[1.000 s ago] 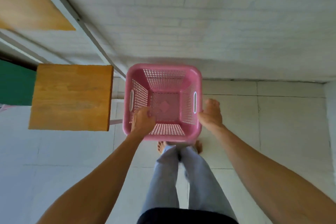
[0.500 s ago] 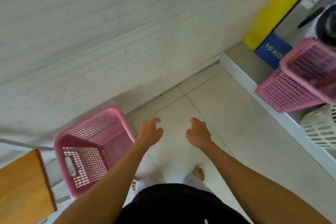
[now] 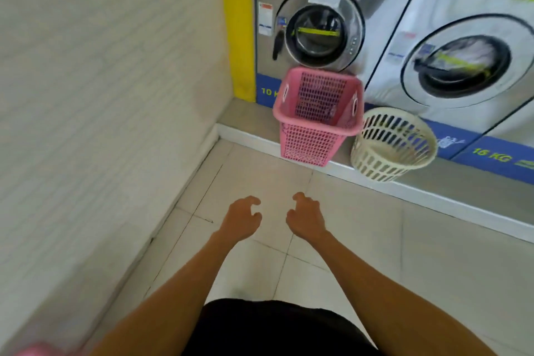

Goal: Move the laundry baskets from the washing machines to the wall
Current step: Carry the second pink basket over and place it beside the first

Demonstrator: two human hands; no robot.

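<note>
I see left hand (image 3: 242, 218) empty, fingers curled loose | right hand (image 3: 307, 218) the same | pink basket (image 3: 316, 116) under washer (image 3: 318, 29) door | white basket (image 3: 393, 145) beside it, touching

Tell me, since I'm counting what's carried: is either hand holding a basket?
No, the left hand and right hand hang empty above the floor.
</note>
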